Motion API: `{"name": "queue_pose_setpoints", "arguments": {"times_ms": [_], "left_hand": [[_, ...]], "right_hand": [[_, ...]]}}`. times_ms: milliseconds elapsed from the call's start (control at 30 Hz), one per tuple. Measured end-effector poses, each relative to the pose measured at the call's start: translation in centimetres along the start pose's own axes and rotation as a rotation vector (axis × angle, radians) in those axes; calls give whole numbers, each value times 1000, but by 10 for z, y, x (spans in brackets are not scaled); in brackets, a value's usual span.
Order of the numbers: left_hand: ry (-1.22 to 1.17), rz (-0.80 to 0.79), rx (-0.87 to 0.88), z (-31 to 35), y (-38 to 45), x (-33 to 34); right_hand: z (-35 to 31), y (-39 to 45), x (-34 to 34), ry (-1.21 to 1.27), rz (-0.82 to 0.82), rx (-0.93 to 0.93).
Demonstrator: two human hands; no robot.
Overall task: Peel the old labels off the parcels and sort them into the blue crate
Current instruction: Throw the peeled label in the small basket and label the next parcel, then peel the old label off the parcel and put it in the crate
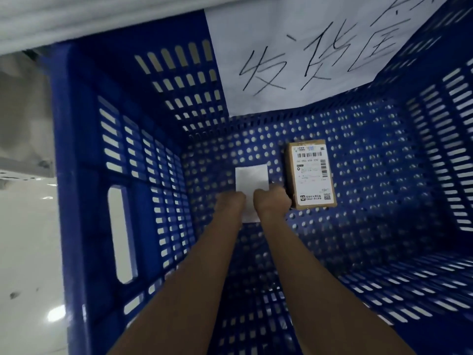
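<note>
a labelled brown parcel [312,174] lies flat on the blue crate [371,175] floor beside a white parcel [251,185].

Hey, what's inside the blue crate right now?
On the blue crate's floor lies a brown parcel, label up. Both hands hold a white flat item beside it. What lies under that item is covered.

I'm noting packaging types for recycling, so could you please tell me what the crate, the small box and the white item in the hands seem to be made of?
The crate looks like moulded blue plastic, slightly glossy, with slotted walls and a perforated floor. The small box seems to be brown cardboard, matte, with a white printed paper label on top. The white item looks like thin paper or plastic film; its blank, flat surface leaves that open.
</note>
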State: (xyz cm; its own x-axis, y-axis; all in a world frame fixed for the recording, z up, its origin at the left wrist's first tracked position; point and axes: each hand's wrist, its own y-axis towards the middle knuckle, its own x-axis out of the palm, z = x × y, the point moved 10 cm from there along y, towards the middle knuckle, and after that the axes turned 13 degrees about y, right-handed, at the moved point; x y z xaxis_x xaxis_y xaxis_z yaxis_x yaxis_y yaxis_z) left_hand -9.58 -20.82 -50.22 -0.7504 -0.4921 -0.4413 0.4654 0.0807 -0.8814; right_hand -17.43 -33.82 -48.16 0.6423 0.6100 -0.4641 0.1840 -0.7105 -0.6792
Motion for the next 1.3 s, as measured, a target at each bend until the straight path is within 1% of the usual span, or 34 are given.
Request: {"name": "queue_pose_setpoints", "arguments": {"times_ms": [67,133,200,300,367,400,500,567,667,767,833,900,933,1033,1100,1167,1233,1300], "left_hand": [[62,11,13,0,-9,-8],[74,17,67,7,-24,-16],[51,22,136,23,-47,-26],[53,83,229,48,-96,-55],[-2,75,299,65,-132,-71],[-49,68,344,73,-151,-82],[-151,-30,469,108,-205,-114],[-139,-75,548,131,-242,-139],[-182,-40,635,164,-291,-182],[-314,65,717,195,-316,-216],[-303,153,786,211,-324,-227],[-293,151,835,227,-322,-224],[-261,137,868,235,-322,-220],[-80,209,891,256,-291,-206],[98,258,928,262,-290,-204],[388,320,971,265,-297,-199],[606,433,987,269,-293,-200],[745,525,963,272,-287,-204]], "right_hand": [[-5,-10,-5,72,-19,8],[-20,-25,-16,141,12,-17],[-44,-46,-36,183,125,-56],[-79,-92,-72,269,311,-95],[-101,-123,-95,374,384,-129],[-117,-139,-106,418,400,-178],[-177,-183,-141,559,431,-376],[-212,-204,-164,610,446,-449],[-260,-216,-186,668,382,-465],[-307,-215,-192,713,278,-485],[-330,-208,-191,665,255,-530],[-349,-197,-183,610,226,-583],[-356,-190,-177,574,206,-595],[-370,-166,-157,437,110,-620],[-372,-150,-149,301,83,-632],[-372,-138,-146,143,100,-657],[-373,-135,-139,-100,148,-723],[-376,-138,-132,-354,212,-787]]}}
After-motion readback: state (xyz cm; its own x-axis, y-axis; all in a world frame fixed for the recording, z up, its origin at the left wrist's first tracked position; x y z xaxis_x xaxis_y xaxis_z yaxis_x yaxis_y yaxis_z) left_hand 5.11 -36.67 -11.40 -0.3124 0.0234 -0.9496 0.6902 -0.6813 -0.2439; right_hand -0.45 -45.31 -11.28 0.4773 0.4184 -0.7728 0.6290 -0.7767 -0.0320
